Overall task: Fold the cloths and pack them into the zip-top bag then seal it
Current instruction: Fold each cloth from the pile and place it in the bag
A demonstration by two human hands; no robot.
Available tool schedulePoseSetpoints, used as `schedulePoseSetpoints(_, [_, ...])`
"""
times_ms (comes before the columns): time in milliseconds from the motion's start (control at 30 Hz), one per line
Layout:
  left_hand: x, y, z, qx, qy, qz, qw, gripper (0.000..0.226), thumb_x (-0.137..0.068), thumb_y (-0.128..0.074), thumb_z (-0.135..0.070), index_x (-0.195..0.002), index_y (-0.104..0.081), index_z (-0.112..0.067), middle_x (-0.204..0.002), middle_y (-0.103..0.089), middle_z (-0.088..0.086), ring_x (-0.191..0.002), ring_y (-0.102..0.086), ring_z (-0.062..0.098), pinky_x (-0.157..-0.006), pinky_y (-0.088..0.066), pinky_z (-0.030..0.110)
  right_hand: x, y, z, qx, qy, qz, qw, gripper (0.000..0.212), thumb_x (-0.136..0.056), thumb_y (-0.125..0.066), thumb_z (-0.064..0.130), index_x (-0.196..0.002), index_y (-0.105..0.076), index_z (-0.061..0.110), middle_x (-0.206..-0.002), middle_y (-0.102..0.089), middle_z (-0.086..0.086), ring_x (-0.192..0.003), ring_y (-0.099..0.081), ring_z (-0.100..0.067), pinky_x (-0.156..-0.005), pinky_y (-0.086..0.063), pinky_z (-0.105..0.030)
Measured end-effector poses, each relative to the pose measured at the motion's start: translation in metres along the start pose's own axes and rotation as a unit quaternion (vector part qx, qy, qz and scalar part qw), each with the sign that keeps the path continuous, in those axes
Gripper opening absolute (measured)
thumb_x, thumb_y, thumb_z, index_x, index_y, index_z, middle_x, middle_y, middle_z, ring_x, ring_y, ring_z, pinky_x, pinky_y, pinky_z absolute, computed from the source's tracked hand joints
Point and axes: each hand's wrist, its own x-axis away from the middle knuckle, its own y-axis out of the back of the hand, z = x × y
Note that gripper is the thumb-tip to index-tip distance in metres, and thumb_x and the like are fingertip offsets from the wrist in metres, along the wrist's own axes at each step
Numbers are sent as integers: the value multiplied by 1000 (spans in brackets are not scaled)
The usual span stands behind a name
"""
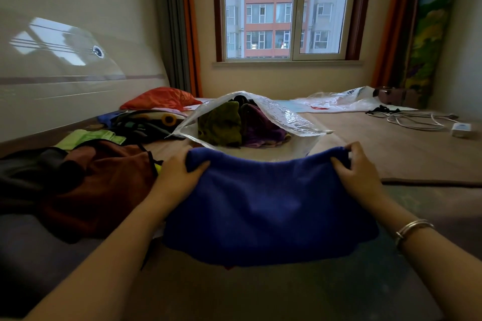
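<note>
Before the gaping zip-top bag [250, 122] (already part-filled), both hands' fingers [341, 164] grip a blue cloth [268, 206].

No words or numbers can be read here. The white plastic bag [347, 101] at the far side of the bed [391, 148] has small red and dark marks on it, but they are too blurry to read. The white charger box [461, 129] has a faint mark, too small to read.
</note>
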Motion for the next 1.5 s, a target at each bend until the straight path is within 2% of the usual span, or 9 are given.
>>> schedulePoseSetpoints(300, [1, -42, -50, 152, 164, 46, 974, 21, -96, -53, -32, -96, -54, -10, -87, -56, 5, -91, -57, 23, -83, -42, 31, 30, -37, 82, -216, -21, 84, 972, 23, -90, -63, 18, -104, -46, 12, -105, -65, -16, -99, -64, -29, -88, -52, -50])
schedulePoseSetpoints(467, [8, -46, -57, 388, 241, 159, 875, 44, -90, -46, -54, -106, -58, -14, -101, -61, 7, -98, -58, 20, -98, -43, 43, 49, -58, 110, -299, 60, 107, 946, 14, -92, -59, 19, -99, -49, 26, -96, -64, 1, -89, -64, -11, -72, -56, -24])
schedulePoseSetpoints(633, [-3, -39, -44, 352, 252, 121, 893, 12, -87, -63, -21, -81, -54, -17, -85, -60, 4, -71, -56, 13, -55, -50, 19, 34, -54, 108, -388, 24, 224, 894, 27, -100, -39, 8, -112, -62, 1, -104, -70, -7, -95, -68, -14, -79, -54, -25])
schedulePoseSetpoints(767, [-7, -31, -28, 409, 271, 95, 866, 9, -88, -51, -8, -89, -55, -1, -88, -58, 13, -78, -55, 19, -65, -48, 25, 18, -53, 81, -345, -69, 148, 924, 30, -89, -61, 14, -119, -54, 13, -118, -62, -5, -99, -63, -12, -86, -52, -36])
schedulePoseSetpoints(933, [-17, -27, -18, 437, 250, 72, 861, 21, -91, -45, -6, -72, -49, -9, -71, -51, 4, -65, -49, 13, -55, -45, 22, 16, -65, 69, -425, -241, 360, 795, 32, -76, -66, 33, -102, -64, 15, -85, -75, -6, -73, -72, -17, -66, -54, -31])
schedulePoseSetpoints(1067, [-32, -36, 2, 419, 275, 7, 865, 6, -92, -55, -16, -94, -55, -10, -83, -57, 4, -69, -53, 15, -53, -43, 23, -10, -98, 75, -401, -181, 295, 848, 23, -81, -66, 15, -103, -63, 12, -79, -72, -6, -64, -69, -16, -55, -55, -27])
schedulePoseSetpoints(1167, [-45, -52, 26, 446, 292, -38, 845, 38, -90, -60, -39, -121, -53, -18, -101, -60, -3, -83, -59, 15, -62, -50, 27, -49, -123, 73, -349, -113, 190, 911, 26, -82, -69, 5, -103, -61, 18, -101, -69, -9, -82, -66, -19, -71, -56, -33])
schedulePoseSetpoints(1333, [-65, -79, 48, 429, 305, -90, 846, 56, -76, -69, -54, -119, -57, -20, -111, -66, 4, -97, -66, 23, -86, -55, 48, -112, -158, 66, -308, -28, 111, 945, 30, -86, -65, 4, -108, -57, 23, -94, -64, 8, -88, -61, -10, -74, -51, -23])
schedulePoseSetpoints(1500, [-92, -99, 43, 368, 273, -61, 887, 48, -71, -73, -57, -100, -57, -22, -94, -62, -10, -87, -60, 10, -74, -50, 26, -151, -167, 47, -311, -186, 257, 896, 21, -72, -67, 11, -92, -65, 8, -75, -67, -7, -83, -62, -25, -71, -49, -35])
